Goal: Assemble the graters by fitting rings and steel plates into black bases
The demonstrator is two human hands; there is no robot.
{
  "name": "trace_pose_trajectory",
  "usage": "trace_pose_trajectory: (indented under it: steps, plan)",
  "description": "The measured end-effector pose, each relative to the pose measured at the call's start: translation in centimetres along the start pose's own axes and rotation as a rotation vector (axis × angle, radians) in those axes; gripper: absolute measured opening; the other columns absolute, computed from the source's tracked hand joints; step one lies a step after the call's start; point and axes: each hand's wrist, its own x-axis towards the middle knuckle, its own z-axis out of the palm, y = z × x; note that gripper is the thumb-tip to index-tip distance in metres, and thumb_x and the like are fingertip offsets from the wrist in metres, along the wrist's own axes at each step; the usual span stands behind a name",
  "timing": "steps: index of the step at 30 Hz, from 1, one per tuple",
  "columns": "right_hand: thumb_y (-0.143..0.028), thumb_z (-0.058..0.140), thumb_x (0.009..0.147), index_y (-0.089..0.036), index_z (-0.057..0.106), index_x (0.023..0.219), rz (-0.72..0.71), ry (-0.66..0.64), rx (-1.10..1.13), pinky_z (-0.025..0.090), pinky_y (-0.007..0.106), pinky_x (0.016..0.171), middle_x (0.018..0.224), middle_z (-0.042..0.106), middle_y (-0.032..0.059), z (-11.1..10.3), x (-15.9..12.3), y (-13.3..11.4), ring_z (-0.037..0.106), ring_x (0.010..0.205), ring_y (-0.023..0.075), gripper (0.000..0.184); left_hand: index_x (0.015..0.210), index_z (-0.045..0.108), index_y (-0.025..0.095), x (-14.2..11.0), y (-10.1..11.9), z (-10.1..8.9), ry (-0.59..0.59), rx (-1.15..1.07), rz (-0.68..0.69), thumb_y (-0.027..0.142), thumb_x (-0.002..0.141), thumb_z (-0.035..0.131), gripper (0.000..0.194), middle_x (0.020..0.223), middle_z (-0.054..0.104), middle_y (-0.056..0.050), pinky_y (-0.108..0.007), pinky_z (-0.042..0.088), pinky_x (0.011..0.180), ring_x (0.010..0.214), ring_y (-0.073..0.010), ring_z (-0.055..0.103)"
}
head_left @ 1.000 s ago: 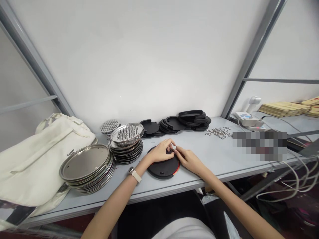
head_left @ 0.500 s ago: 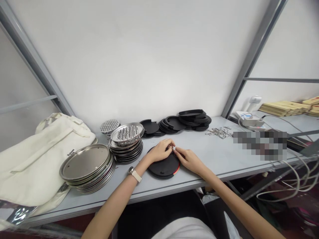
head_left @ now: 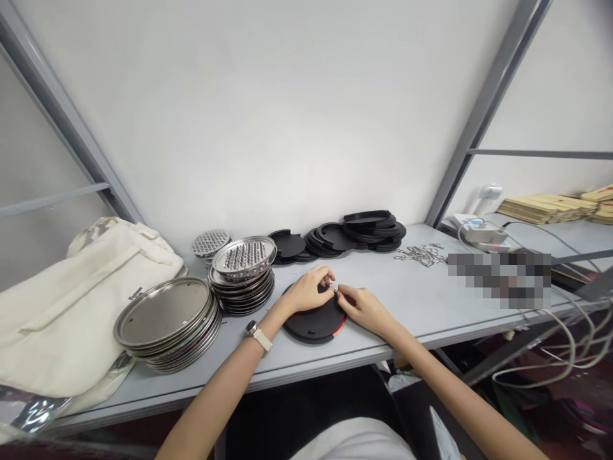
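A round black disc (head_left: 322,319) lies flat on the table, with a red and yellow strip showing along its right edge. My left hand (head_left: 310,291) rests over its far part, fingers curled and the thumb drawn in; what they hold is hidden. From the right, my right hand (head_left: 360,308) pinches a small shiny metal clip (head_left: 334,289) between thumb and forefinger at the disc's far right rim. Both sets of fingertips nearly meet there. The clip's exact shape is too small to make out.
Stacked metal discs (head_left: 165,313) and round metal graters (head_left: 245,257) stand to the left, beside a cream cloth bag (head_left: 71,306). Black round holders (head_left: 373,230) are piled by the wall. Loose wire clips (head_left: 421,254) lie right; cables (head_left: 569,345) hang off the table edge.
My left fingertips have parted slightly from the thumb, and my right fingertips have shifted a little to the right with the metal piece. The disc has stayed in place.
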Motion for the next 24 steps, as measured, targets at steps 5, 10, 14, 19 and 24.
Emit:
trace_pose_trajectory:
  steps: [5, 10, 14, 19, 24]
  plan:
    - [-0.028, 0.035, 0.092, -0.021, 0.044, 0.071, 0.005, -0.001, -0.020, 0.028, 0.022, 0.052, 0.054, 0.041, -0.0051, 0.01, 0.04, 0.06, 0.041, 0.048, 0.0109, 0.024, 0.099, 0.048, 0.020, -0.18, 0.28, -0.13, -0.024, 0.027, 0.004, 0.015, 0.070, 0.057, 0.031, 0.087, 0.052, -0.001, -0.029, 0.046, 0.074, 0.079, -0.0157, 0.053]
    - [-0.028, 0.032, 0.093, -0.021, 0.045, 0.073, -0.006, -0.010, -0.029, 0.030, 0.023, 0.054, 0.055, 0.045, -0.0035, -0.08, 0.03, 0.02, 0.045, 0.049, 0.0123, 0.025, 0.099, 0.047, 0.020, -0.15, 0.46, -0.22, -0.033, 0.027, 0.023, 0.013, 0.071, 0.054, 0.029, 0.087, 0.051, -0.001, -0.029, 0.046, 0.074, 0.079, -0.0154, 0.052]
    - [-0.029, 0.032, 0.094, -0.021, 0.047, 0.075, -0.006, -0.006, -0.037, 0.030, 0.023, 0.054, 0.056, 0.048, -0.0026, -0.06, 0.02, 0.05, 0.046, 0.049, 0.0130, 0.026, 0.097, 0.048, 0.020, -0.15, 0.58, -0.21, -0.026, 0.046, 0.042, 0.013, 0.072, 0.054, 0.027, 0.092, 0.050, -0.002, -0.029, 0.046, 0.075, 0.080, -0.0156, 0.052]
    - [-0.032, 0.031, 0.096, -0.021, 0.047, 0.077, 0.005, -0.003, -0.030, 0.030, 0.023, 0.053, 0.057, 0.050, -0.0020, 0.02, 0.00, 0.07, 0.047, 0.049, 0.0135, 0.027, 0.092, 0.052, 0.019, -0.20, 0.46, -0.21, -0.041, 0.069, 0.029, 0.012, 0.080, 0.045, 0.016, 0.098, 0.051, -0.003, -0.029, 0.046, 0.078, 0.080, -0.0142, 0.053]
    - [-0.033, 0.031, 0.096, -0.021, 0.044, 0.076, 0.001, 0.016, -0.014, 0.030, 0.023, 0.052, 0.057, 0.048, -0.0025, 0.15, 0.03, 0.18, 0.046, 0.048, 0.0135, 0.027, 0.089, 0.053, 0.019, -0.12, 0.01, -0.10, -0.045, 0.120, 0.008, 0.010, 0.081, 0.043, 0.015, 0.093, 0.052, -0.002, -0.027, 0.046, 0.076, 0.078, -0.0138, 0.053]
